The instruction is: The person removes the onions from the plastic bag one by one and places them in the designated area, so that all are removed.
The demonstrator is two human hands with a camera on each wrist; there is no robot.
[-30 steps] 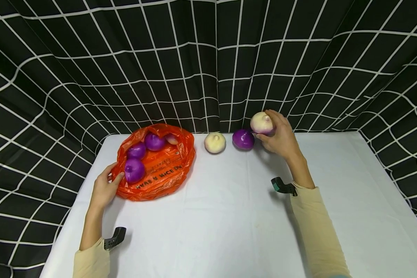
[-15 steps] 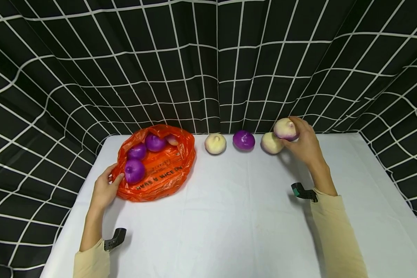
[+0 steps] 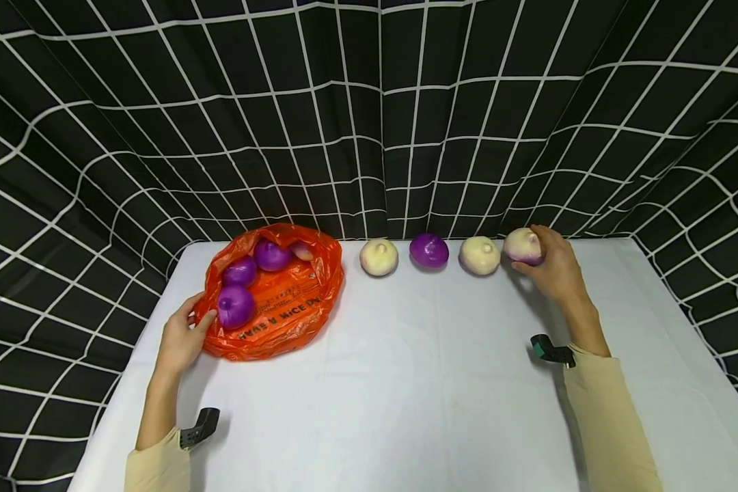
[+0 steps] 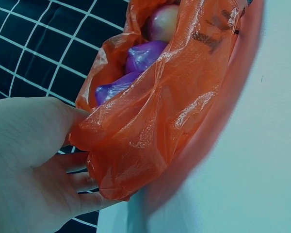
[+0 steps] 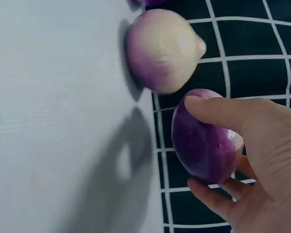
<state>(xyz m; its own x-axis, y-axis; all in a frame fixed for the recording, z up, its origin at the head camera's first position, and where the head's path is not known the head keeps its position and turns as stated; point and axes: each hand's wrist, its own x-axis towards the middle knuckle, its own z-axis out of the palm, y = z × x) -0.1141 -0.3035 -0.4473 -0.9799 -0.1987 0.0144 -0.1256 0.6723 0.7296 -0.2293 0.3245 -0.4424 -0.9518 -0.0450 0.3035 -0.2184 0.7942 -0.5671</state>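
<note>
At the right end of a row along the table's back edge, my right hand (image 3: pixel 556 266) grips a white-and-purple onion (image 3: pixel 521 246) between thumb and fingers. Whether that onion touches the table is unclear. Close to its left sits a pale onion (image 3: pixel 480 255), then a purple onion (image 3: pixel 429 251) and another pale onion (image 3: pixel 378 257). My left hand (image 3: pixel 181 338) pinches the left rim of a red plastic bag (image 3: pixel 283 335). Inside the bag lie several onions, including a purple one (image 3: pixel 236 307) near that hand and a paler one (image 4: pixel 163 23) partly hidden at the back.
A white cloth (image 3: pixel 375 396) covers the table. Black curtain with a white grid (image 3: pixel 320 123) hangs behind the table and at both sides, close to the onion row. A small black device (image 3: pixel 199 428) is on the left wrist, another (image 3: pixel 550 350) on the right.
My right hand has moved right and then down with the white-and-purple onion, past the pale onion that it hid before. The left hand still holds the bag's rim.
</note>
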